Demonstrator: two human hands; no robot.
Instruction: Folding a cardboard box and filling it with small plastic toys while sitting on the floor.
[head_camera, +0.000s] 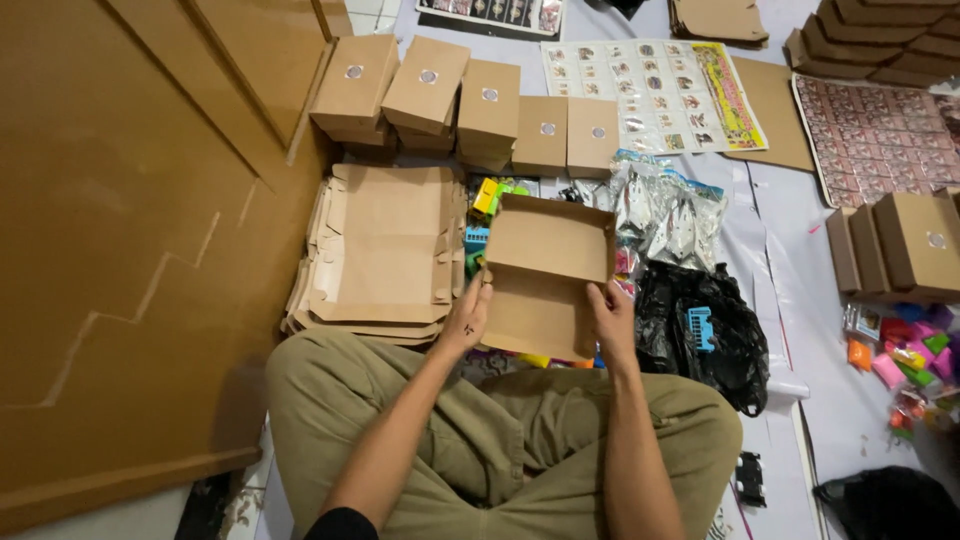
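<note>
Head view, one entry: open box (545, 275) of brown card, half folded, held between both hands above the person's crossed legs (500, 440). Left hand (467, 318) closed on the box's left edge, thumb on top; right hand (612, 318) closed on its right edge, fingers curled round the side. Box tray faces up, back wall and side walls raised, near flap lying flat toward the person. Left of the grip, just beside the left hand: one stack of flat blanks (380, 250), uncut edges showing several layers; count of sheets cannot be told. Beyond the grip, under and behind the box: small plastic toys (487, 200) in yellow, green and blue, partly hidden by the box. Further beyond: five closed boxes (470, 100) visible on top, each with a round sticker, some resting on others below. Right of the grip: clear packets (665, 215), a loose heap, number unclear; nearer the right hand, one black bag (700, 330) with a blue piece lying on it. Far right: two more closed boxes (915, 245), then bright sweets or toys (905, 360). Beyond the packets: one printed sheet (655, 95). Far left: large brown boards (130, 220) leaning upright.
</note>
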